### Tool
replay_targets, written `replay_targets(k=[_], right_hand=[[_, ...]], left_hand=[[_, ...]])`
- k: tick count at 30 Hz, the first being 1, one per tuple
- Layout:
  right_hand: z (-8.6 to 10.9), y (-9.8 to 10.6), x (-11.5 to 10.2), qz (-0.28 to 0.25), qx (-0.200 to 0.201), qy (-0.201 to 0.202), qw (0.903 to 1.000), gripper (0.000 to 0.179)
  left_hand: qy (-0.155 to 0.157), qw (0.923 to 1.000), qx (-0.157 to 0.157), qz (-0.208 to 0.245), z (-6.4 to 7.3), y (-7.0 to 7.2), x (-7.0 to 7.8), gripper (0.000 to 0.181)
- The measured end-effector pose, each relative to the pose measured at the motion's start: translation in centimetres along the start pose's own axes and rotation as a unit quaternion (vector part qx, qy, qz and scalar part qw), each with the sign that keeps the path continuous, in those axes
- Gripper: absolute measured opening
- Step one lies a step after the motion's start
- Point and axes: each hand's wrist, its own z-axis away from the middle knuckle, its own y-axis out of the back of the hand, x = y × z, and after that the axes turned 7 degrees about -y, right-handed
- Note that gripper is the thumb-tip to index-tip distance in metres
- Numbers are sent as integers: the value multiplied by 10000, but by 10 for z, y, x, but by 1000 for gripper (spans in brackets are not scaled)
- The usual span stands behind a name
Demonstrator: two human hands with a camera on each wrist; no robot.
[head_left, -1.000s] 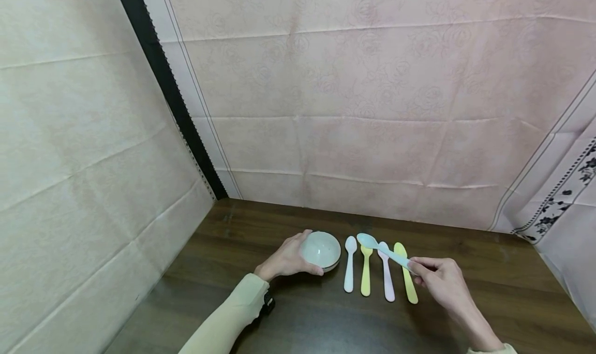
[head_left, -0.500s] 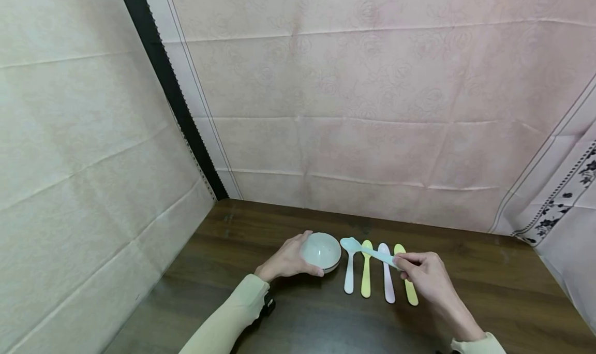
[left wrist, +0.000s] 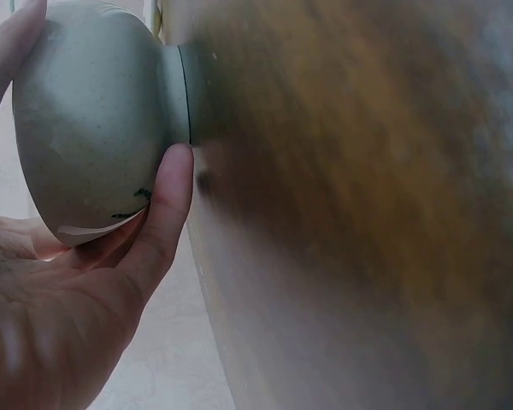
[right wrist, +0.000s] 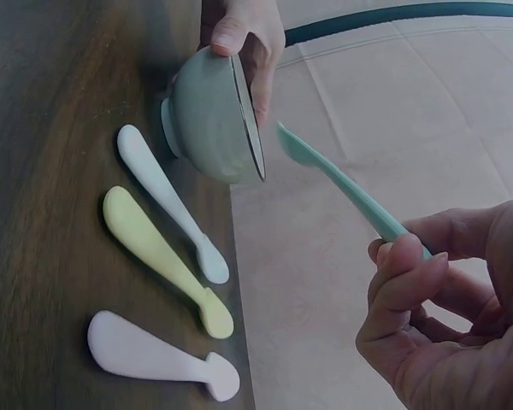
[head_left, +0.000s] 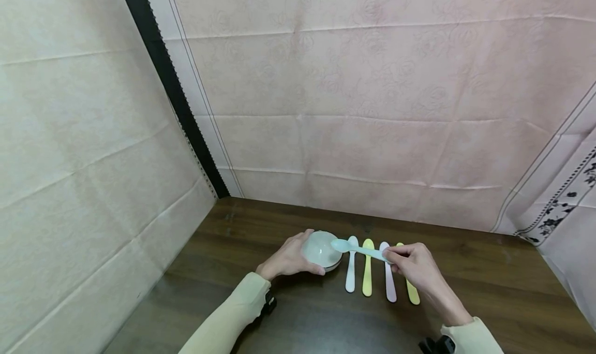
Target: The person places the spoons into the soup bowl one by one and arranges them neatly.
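Observation:
A pale grey-green bowl with a thin dark rim stands on the dark wooden table. My left hand holds it from the left side, fingers and thumb spread round its wall; in the left wrist view the thumb lies near the foot of the bowl. Between the thumb and fingers of my right hand is the handle end of a light blue spoon. The spoon's head overlaps the bowl's right rim in the head view, and the right wrist view shows the spoon apart from the rim, above it.
Right of the bowl, a row of small utensils lies on the table: a whitish-blue one, a yellow one, a lilac one and another yellow one partly under my right hand. Cloth-covered walls rise behind and left.
My right hand has carried the light blue spoon leftward across the row, bringing its head to the bowl's rim. The left hand and bowl have stayed in place.

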Motion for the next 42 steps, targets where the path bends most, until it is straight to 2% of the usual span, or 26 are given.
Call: replay_targets(k=[6,13,26,33,42], right_hand=[[-5,-6,-1,149,-99,125,9998,25],[-12,-12,-5,153,-243,195,9994,24],[-24,-22,-7,92,-382,97,9992,19],[-31,-24,-8,150,-433,95,9989,18],[-40,-28,-11,287,-603,133,9977,19]], left_hand=[[14,10000,-32,55,0,-1,-1,112],[-55,10000,-28,-23,-1,1,0,105],[-21,10000,-5,74,0,0,-1,114],[-14,10000,-5,63,-1,0,0,110],[44,10000,-22,48,1,0,0,113]])
